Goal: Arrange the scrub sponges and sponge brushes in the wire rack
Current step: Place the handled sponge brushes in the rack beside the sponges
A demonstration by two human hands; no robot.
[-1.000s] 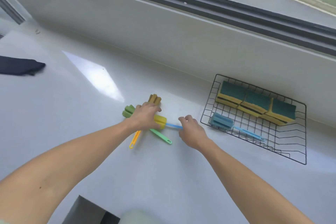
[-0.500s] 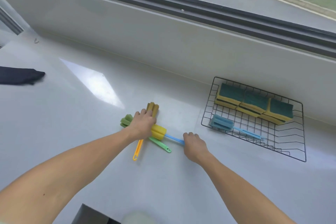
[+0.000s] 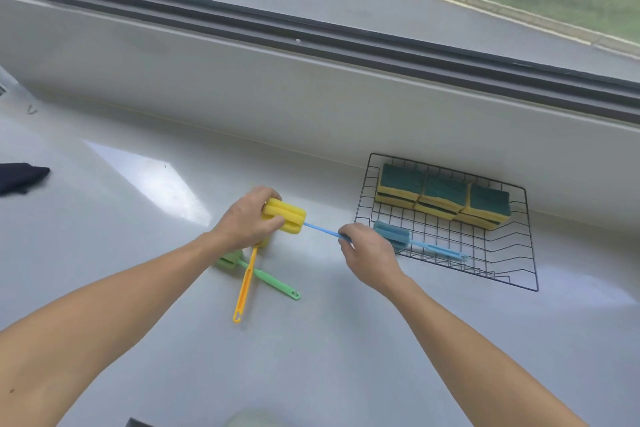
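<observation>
A sponge brush with a yellow head (image 3: 285, 216) and a thin blue handle is lifted off the counter, held level. My left hand (image 3: 247, 220) grips its yellow head and my right hand (image 3: 369, 251) pinches the far end of the blue handle. Below my left hand an orange-handled brush (image 3: 245, 284) and a green brush (image 3: 273, 281) lie crossed on the counter. The black wire rack (image 3: 446, 246) stands to the right. It holds three green-and-yellow scrub sponges (image 3: 443, 198) in a row at the back and a blue sponge brush (image 3: 398, 236) in front.
A dark cloth (image 3: 20, 177) lies at the far left of the white counter (image 3: 311, 357). A low white wall and a window sill run along the back. A pale round object (image 3: 254, 419) shows at the bottom edge.
Both hands have lifted the yellow-headed brush off the pile and carried it to the right, toward the rack. The orange and green brushes stay on the counter.
</observation>
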